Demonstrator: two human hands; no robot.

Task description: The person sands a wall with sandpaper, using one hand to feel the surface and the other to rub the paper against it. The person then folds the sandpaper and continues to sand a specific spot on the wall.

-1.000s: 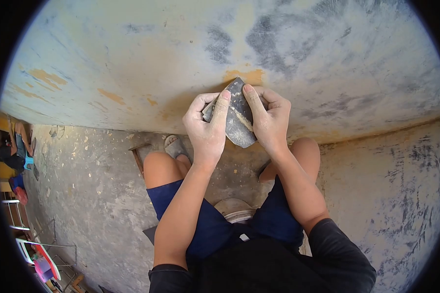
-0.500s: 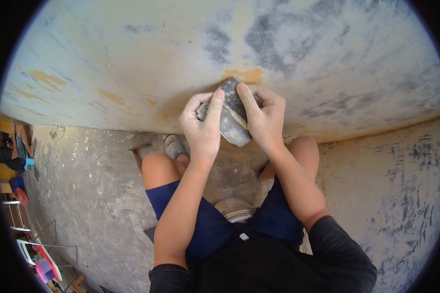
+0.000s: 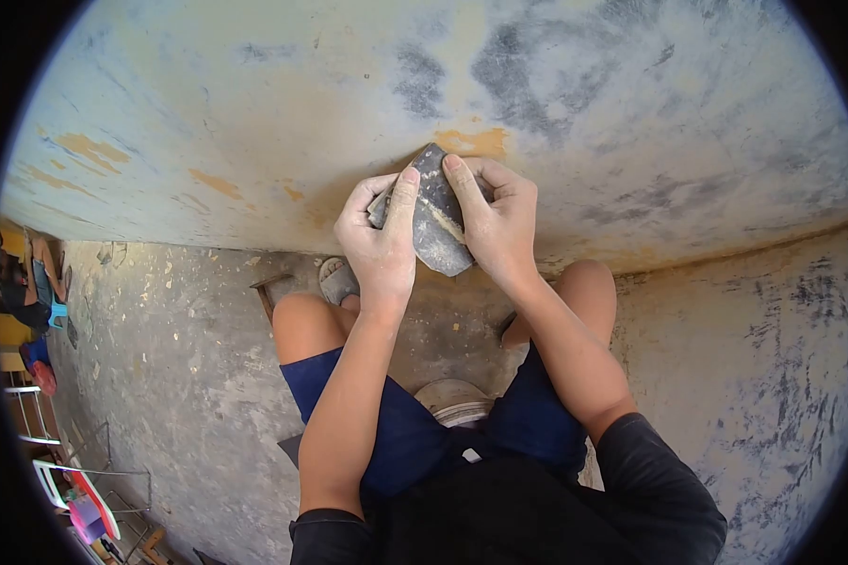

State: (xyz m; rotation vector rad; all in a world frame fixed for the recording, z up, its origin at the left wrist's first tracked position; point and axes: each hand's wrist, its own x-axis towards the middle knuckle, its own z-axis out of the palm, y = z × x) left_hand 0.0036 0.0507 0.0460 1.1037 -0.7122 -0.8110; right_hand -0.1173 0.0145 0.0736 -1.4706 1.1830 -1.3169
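Both hands grip a dark grey, folded sheet of sandpaper, streaked with pale dust along a crease. My left hand pinches its left side, thumb on the front face and fingers curled behind. On the other side, my right hand holds it the same way, thumb close to the top corner. Dust coats the fingers of both. The sheet is held at the lower part of a patchy painted wall, just below an orange-yellow bare patch. Whether its back touches the wall is hidden.
Between my legs is a round pale bucket-like seat. A hammer-like tool lies on the speckled floor beside my slippered foot. Another wall rises at right. Far left are a blue stool and metal racks.
Both hands and the sandpaper have shifted a little to the left and slightly up along the wall. The grip looks the same.
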